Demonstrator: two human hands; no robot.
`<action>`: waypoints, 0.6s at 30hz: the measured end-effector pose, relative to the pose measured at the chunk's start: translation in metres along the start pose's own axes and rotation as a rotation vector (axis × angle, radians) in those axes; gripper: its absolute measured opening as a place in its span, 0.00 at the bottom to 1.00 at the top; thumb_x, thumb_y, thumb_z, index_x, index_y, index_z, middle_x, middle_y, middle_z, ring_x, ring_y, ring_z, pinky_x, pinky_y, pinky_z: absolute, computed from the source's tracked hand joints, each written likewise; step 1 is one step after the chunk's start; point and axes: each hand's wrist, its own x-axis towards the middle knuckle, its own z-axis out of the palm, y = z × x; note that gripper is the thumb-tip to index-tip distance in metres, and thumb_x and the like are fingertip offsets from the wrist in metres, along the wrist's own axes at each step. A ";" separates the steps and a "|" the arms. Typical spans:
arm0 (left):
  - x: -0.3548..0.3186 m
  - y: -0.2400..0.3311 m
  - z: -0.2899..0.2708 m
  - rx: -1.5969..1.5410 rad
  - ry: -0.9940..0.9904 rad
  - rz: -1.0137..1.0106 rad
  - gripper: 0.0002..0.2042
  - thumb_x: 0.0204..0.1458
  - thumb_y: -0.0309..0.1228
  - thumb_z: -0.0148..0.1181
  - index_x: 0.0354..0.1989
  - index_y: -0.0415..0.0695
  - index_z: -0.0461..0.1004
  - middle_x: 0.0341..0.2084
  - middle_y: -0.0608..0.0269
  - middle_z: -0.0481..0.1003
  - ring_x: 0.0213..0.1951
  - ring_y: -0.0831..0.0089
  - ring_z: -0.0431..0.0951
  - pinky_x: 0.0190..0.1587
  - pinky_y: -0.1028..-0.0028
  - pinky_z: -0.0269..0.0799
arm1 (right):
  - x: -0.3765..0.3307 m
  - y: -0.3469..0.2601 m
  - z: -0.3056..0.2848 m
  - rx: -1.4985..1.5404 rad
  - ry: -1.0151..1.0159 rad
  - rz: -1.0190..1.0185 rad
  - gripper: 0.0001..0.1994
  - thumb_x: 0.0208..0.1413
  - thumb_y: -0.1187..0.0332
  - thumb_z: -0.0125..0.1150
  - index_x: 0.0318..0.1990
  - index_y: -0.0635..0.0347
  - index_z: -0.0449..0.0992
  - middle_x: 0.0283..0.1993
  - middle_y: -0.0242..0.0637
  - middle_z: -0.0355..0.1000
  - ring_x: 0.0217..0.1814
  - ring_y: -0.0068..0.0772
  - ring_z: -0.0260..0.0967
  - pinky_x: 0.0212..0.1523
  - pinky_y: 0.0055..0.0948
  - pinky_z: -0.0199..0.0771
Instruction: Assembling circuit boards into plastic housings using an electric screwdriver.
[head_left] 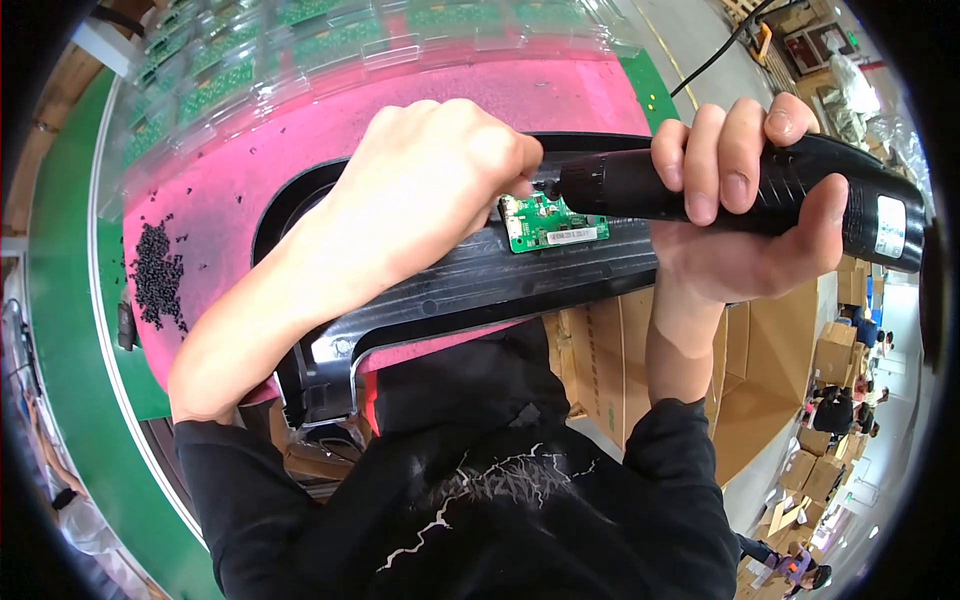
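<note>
1. Nearest to the camera is the person's black sweater (480, 500) with a pale lightning print, at the lower edge of the view.
2. The right hand (745, 215) is closed around a black electric screwdriver (740, 190); four fingers wrap over its body and the thumb lies on the near side. The tool lies almost level and its tip points left.
3. The tip meets the upper left corner of a small green circuit board (548, 222).
4. The board rests on a long black plastic frame (470, 285), near the middle of the frame's near bar.
5. The left hand (430, 190) is bunched, the fingertips pinched narrow right at the tool's tip and the board's corner. What they hold, I cannot tell.
6. The frame lies on a pink mat (300, 150). A heap of small black screws (157, 275) sits on the mat's left part, well apart from the hands.
7. Farther away, clear trays with green boards (330, 40) stand along the mat's far edge.
8. To the right are brown cardboard boxes (760, 350).
</note>
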 end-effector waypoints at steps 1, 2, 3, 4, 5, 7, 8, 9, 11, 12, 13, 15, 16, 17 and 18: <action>-0.002 0.000 -0.001 0.084 -0.016 -0.027 0.03 0.45 0.22 0.61 0.30 0.41 0.78 0.24 0.56 0.78 0.30 0.53 0.79 0.30 0.62 0.73 | 0.000 0.001 0.000 0.004 -0.002 0.001 0.20 0.60 0.49 0.51 0.46 0.58 0.68 0.24 0.27 0.63 0.20 0.21 0.57 0.27 0.26 0.59; -0.003 -0.002 0.000 0.086 -0.015 -0.031 0.03 0.45 0.22 0.61 0.30 0.41 0.78 0.24 0.56 0.78 0.30 0.53 0.79 0.30 0.62 0.73 | 0.001 0.003 -0.002 0.013 -0.006 0.025 0.20 0.60 0.49 0.51 0.45 0.58 0.68 0.24 0.28 0.63 0.20 0.21 0.57 0.27 0.26 0.59; -0.003 -0.005 0.001 0.081 -0.019 -0.056 0.05 0.45 0.21 0.60 0.31 0.41 0.78 0.25 0.55 0.79 0.31 0.54 0.80 0.30 0.62 0.74 | 0.001 0.005 -0.003 0.023 -0.010 0.049 0.20 0.60 0.49 0.51 0.45 0.58 0.68 0.24 0.28 0.63 0.20 0.22 0.57 0.27 0.26 0.59; -0.003 -0.007 0.002 0.076 -0.022 -0.078 0.06 0.44 0.20 0.59 0.31 0.40 0.79 0.25 0.55 0.79 0.31 0.54 0.80 0.31 0.62 0.74 | 0.001 0.011 -0.006 0.016 -0.022 0.072 0.19 0.61 0.50 0.50 0.45 0.58 0.68 0.24 0.28 0.64 0.20 0.22 0.57 0.27 0.26 0.60; -0.003 -0.006 0.002 0.076 -0.022 -0.078 0.06 0.44 0.20 0.59 0.31 0.40 0.79 0.25 0.55 0.79 0.31 0.54 0.80 0.31 0.62 0.74 | 0.000 0.015 -0.006 0.001 -0.017 0.102 0.18 0.62 0.52 0.48 0.44 0.58 0.67 0.23 0.29 0.63 0.20 0.23 0.57 0.28 0.27 0.61; -0.003 -0.004 0.002 0.085 -0.053 -0.127 0.07 0.43 0.20 0.59 0.32 0.39 0.79 0.26 0.53 0.79 0.32 0.54 0.81 0.31 0.63 0.75 | -0.004 0.023 -0.008 -0.090 0.008 0.140 0.17 0.63 0.53 0.48 0.44 0.58 0.66 0.23 0.29 0.63 0.20 0.23 0.57 0.28 0.28 0.62; -0.003 -0.005 0.003 0.083 -0.051 -0.130 0.07 0.43 0.20 0.59 0.32 0.39 0.79 0.26 0.53 0.79 0.32 0.54 0.81 0.31 0.63 0.75 | -0.004 0.026 -0.007 -0.125 0.024 0.151 0.16 0.63 0.53 0.48 0.44 0.58 0.66 0.23 0.30 0.62 0.19 0.23 0.57 0.28 0.28 0.63; -0.003 -0.006 0.003 0.078 -0.036 -0.113 0.07 0.43 0.20 0.59 0.31 0.39 0.79 0.25 0.53 0.79 0.31 0.54 0.81 0.31 0.62 0.75 | -0.005 0.028 -0.009 -0.125 0.022 0.155 0.16 0.63 0.53 0.48 0.44 0.58 0.66 0.23 0.30 0.62 0.19 0.23 0.57 0.28 0.28 0.63; -0.004 -0.007 0.004 0.072 -0.022 -0.102 0.06 0.43 0.20 0.59 0.31 0.39 0.79 0.25 0.53 0.79 0.31 0.54 0.80 0.31 0.62 0.75 | -0.005 0.031 -0.012 -0.194 0.002 0.205 0.16 0.63 0.53 0.49 0.43 0.57 0.65 0.23 0.30 0.62 0.19 0.23 0.57 0.27 0.28 0.63; -0.004 -0.008 0.004 0.070 -0.009 -0.083 0.06 0.42 0.20 0.59 0.31 0.39 0.78 0.25 0.53 0.79 0.31 0.53 0.80 0.31 0.62 0.75 | -0.004 0.032 -0.011 -0.218 0.010 0.207 0.15 0.63 0.54 0.49 0.43 0.57 0.65 0.22 0.30 0.61 0.19 0.23 0.57 0.27 0.28 0.63; -0.004 -0.008 0.004 0.068 0.004 -0.065 0.06 0.42 0.20 0.59 0.30 0.39 0.78 0.25 0.52 0.79 0.31 0.53 0.80 0.31 0.61 0.74 | -0.003 0.033 -0.010 -0.217 0.009 0.212 0.15 0.63 0.54 0.49 0.43 0.57 0.65 0.22 0.30 0.61 0.19 0.23 0.57 0.27 0.28 0.63; -0.004 -0.008 0.004 0.068 -0.019 -0.079 0.07 0.42 0.20 0.59 0.30 0.40 0.78 0.24 0.52 0.78 0.31 0.52 0.80 0.30 0.61 0.74 | -0.002 0.035 -0.007 -0.209 -0.035 0.215 0.15 0.62 0.54 0.49 0.43 0.57 0.65 0.22 0.29 0.61 0.19 0.22 0.57 0.28 0.28 0.63; -0.003 -0.008 0.004 0.070 -0.041 -0.087 0.07 0.41 0.20 0.59 0.30 0.40 0.78 0.24 0.52 0.78 0.30 0.51 0.79 0.30 0.60 0.73 | -0.001 0.038 -0.006 -0.211 -0.058 0.223 0.15 0.62 0.54 0.49 0.43 0.57 0.65 0.22 0.29 0.61 0.19 0.22 0.57 0.27 0.27 0.63; -0.003 -0.008 0.004 0.067 -0.042 -0.089 0.07 0.41 0.20 0.59 0.30 0.40 0.78 0.24 0.52 0.78 0.30 0.51 0.79 0.30 0.60 0.73 | 0.001 0.040 -0.005 -0.213 -0.080 0.229 0.16 0.62 0.53 0.49 0.43 0.57 0.65 0.22 0.29 0.61 0.18 0.22 0.57 0.26 0.27 0.63; -0.003 -0.008 0.004 0.069 -0.051 -0.096 0.07 0.41 0.20 0.59 0.30 0.40 0.78 0.23 0.52 0.78 0.30 0.51 0.79 0.29 0.60 0.73 | 0.006 0.037 -0.002 -0.291 -0.184 0.254 0.17 0.62 0.52 0.50 0.44 0.58 0.64 0.22 0.29 0.61 0.17 0.21 0.56 0.24 0.26 0.61</action>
